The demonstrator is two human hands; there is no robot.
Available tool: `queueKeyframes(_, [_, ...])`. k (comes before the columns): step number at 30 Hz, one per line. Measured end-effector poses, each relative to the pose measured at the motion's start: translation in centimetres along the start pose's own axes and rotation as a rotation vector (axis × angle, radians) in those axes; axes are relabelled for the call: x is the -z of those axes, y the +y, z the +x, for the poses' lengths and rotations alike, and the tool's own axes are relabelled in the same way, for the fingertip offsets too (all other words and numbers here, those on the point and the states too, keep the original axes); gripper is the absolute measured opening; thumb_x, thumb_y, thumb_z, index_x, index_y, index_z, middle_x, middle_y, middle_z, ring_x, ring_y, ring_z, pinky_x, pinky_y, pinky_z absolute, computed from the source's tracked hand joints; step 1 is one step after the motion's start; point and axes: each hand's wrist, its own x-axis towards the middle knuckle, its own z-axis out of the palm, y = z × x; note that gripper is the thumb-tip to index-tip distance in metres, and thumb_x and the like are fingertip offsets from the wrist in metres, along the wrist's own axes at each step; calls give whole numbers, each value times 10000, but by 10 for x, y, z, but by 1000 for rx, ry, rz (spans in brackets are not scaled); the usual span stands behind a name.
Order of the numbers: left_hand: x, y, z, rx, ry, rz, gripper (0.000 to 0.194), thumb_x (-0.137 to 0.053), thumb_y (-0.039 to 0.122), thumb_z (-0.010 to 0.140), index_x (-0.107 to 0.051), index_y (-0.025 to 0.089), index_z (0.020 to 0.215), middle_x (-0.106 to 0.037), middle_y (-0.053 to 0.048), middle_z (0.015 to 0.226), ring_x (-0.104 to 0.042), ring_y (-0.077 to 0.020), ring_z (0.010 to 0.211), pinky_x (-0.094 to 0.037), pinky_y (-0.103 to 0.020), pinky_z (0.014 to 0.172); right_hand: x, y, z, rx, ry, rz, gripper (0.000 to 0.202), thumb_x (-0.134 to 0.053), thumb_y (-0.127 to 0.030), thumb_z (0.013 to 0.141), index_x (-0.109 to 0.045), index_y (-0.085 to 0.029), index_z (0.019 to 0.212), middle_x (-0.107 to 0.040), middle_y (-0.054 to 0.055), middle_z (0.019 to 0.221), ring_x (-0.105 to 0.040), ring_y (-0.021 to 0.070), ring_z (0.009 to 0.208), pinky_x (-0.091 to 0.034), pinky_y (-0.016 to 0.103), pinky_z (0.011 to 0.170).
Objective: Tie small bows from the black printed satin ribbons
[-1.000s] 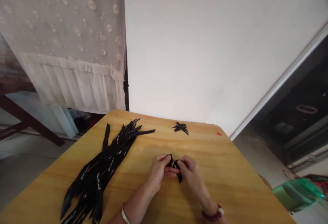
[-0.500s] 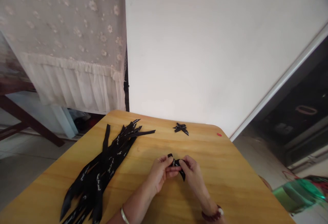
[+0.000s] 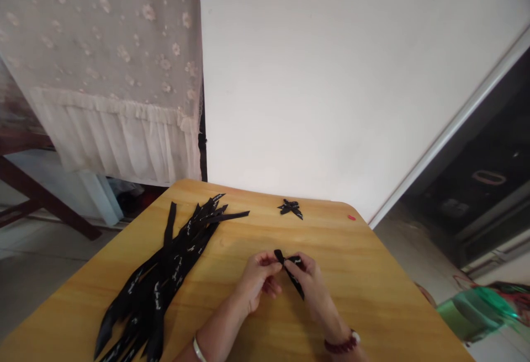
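Between my two hands, above the wooden table, is a black ribbon (image 3: 295, 285) with white lettering, looped at the top with a tail hanging down. My left hand (image 3: 260, 279) pinches its left side between thumb and forefinger, the other fingers curled loosely below. My right hand (image 3: 307, 278) grips the ribbon from the right with thumb and fingers, close to the left fingertips. A pile of black lettered ribbons (image 3: 174, 268) lies on the left of the table. One tied black bow (image 3: 291, 208) rests near the far edge.
The wooden table (image 3: 364, 273) meets a white panel (image 3: 323, 86) at its far edge. A small red object (image 3: 351, 217) lies at the far right corner. A lace curtain (image 3: 124, 75) hangs at the left; a green translucent container (image 3: 476, 312) stands beyond the right edge.
The ribbon has turned between my fingers, and its tail hangs lower and longer. My left fingers have loosened from beneath it, with the thumb and forefinger still pinching. The view has shifted slightly.
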Motion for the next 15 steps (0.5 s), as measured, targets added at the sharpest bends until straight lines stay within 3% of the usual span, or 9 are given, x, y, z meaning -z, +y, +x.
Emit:
queueKeyframes(7, [8, 5, 4, -24, 90, 37, 196, -604, 205, 572, -552, 113, 738, -605, -8, 571, -401, -44, 234, -254, -164, 231, 7, 1, 1, -54, 51, 142, 178, -603, -318, 633, -540, -159, 587, -470, -38, 505, -414, 98, 485, -296, 201, 456])
queueKeyframes(12, [11, 15, 3, -138, 156, -69, 203, -618, 228, 584, -555, 130, 750, -626, -22, 733, -415, -16, 281, -281, -154, 260, 6, -1, 2, -8, 67, 26, 207, -624, -341, 612, -541, -156, 572, -428, -60, 458, -373, 86, 452, -269, 200, 435])
queueKeyframes(15, [8, 15, 1, -114, 111, -75, 252, -639, 203, 559, -563, 132, 789, -620, -24, 766, -433, -18, 300, -308, -155, 270, 5, 2, 3, 71, 45, -53, 215, -616, -355, 625, -551, -155, 579, -465, -46, 488, -404, 99, 484, -296, 204, 455])
